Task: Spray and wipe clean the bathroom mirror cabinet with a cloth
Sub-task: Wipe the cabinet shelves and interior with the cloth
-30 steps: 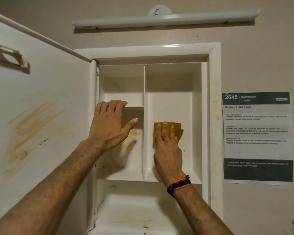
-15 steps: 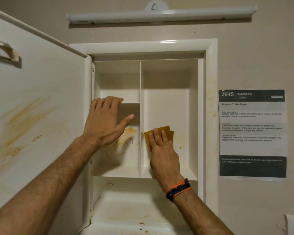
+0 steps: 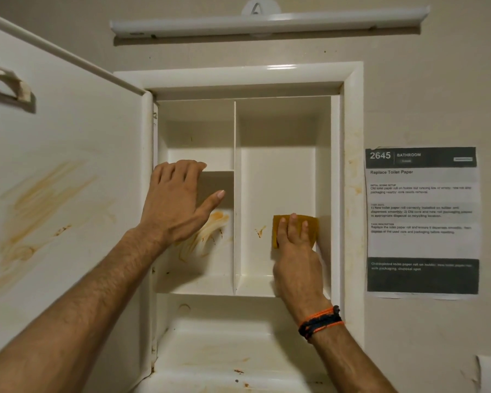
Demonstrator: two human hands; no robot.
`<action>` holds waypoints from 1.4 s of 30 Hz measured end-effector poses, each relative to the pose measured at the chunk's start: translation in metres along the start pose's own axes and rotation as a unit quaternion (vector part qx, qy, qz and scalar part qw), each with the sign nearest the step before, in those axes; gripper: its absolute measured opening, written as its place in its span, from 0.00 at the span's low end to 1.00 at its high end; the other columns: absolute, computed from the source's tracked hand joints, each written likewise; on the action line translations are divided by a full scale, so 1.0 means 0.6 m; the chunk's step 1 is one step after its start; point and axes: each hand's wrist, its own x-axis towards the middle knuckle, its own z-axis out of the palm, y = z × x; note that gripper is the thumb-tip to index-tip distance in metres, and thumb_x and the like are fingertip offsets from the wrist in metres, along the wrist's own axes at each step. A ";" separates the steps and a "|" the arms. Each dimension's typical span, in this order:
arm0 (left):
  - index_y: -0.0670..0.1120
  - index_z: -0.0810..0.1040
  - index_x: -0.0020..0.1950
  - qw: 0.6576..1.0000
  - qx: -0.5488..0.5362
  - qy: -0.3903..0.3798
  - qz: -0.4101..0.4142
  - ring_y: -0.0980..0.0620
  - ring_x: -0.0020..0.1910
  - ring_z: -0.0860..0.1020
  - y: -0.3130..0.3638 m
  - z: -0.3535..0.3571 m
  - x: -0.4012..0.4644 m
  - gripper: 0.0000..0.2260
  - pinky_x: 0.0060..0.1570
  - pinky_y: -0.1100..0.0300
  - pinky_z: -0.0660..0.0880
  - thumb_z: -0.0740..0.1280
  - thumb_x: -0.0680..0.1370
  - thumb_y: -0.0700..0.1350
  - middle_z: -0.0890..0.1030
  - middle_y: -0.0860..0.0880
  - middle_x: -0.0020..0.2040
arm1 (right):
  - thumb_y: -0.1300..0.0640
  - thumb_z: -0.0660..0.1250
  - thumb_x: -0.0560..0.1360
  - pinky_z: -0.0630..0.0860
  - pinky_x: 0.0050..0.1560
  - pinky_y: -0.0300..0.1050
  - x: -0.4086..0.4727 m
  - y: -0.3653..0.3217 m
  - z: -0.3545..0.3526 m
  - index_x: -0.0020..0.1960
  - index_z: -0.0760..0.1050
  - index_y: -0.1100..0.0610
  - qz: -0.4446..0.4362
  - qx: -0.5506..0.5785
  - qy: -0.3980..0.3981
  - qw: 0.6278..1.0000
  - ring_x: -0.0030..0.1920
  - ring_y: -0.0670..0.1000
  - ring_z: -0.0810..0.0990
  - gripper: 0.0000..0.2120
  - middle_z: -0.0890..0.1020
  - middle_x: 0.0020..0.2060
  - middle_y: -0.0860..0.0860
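Observation:
The white wall cabinet stands open, its door swung out to the left with orange smears on its inner face. My right hand presses a folded mustard-yellow cloth flat against the back wall of the right compartment, near its right side. A small orange mark shows left of the cloth. My left hand rests with straight fingers on the edge of the short shelf in the left compartment, above a large orange smear. No spray bottle is in view.
A vertical divider splits the cabinet. Below, the lower shelf carries brownish specks. A light bar hangs above the cabinet. A printed paper sheet is stuck to the wall at right. A handle sticks out of the door.
My right hand has slid the cloth from beside the divider to the right side of the compartment, uncovering a small orange mark. My left hand has stayed on the shelf edge.

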 end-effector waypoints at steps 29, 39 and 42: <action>0.45 0.68 0.70 1.000 0.004 0.010 0.008 0.45 0.62 0.69 -0.003 0.002 0.000 0.33 0.68 0.49 0.60 0.49 0.76 0.67 0.72 0.45 0.65 | 0.67 0.60 0.78 0.57 0.75 0.52 -0.022 0.020 -0.002 0.80 0.41 0.56 -0.001 -0.038 -0.034 0.999 0.79 0.57 0.46 0.38 0.44 0.79 0.54; 0.45 0.68 0.70 1.000 0.004 0.009 0.005 0.45 0.63 0.69 -0.001 0.002 0.000 0.33 0.68 0.49 0.60 0.49 0.76 0.67 0.72 0.45 0.65 | 0.69 0.57 0.78 0.64 0.72 0.51 -0.021 -0.059 0.011 0.79 0.39 0.59 -0.004 0.032 -0.053 0.998 0.78 0.62 0.45 0.37 0.42 0.79 0.57; 0.45 0.68 0.70 1.000 0.003 0.007 0.006 0.45 0.63 0.69 -0.001 0.000 0.000 0.33 0.69 0.49 0.59 0.49 0.76 0.67 0.72 0.45 0.65 | 0.66 0.56 0.80 0.58 0.76 0.55 -0.020 -0.085 0.021 0.80 0.41 0.60 -0.041 0.017 -0.069 0.997 0.78 0.63 0.46 0.34 0.44 0.79 0.58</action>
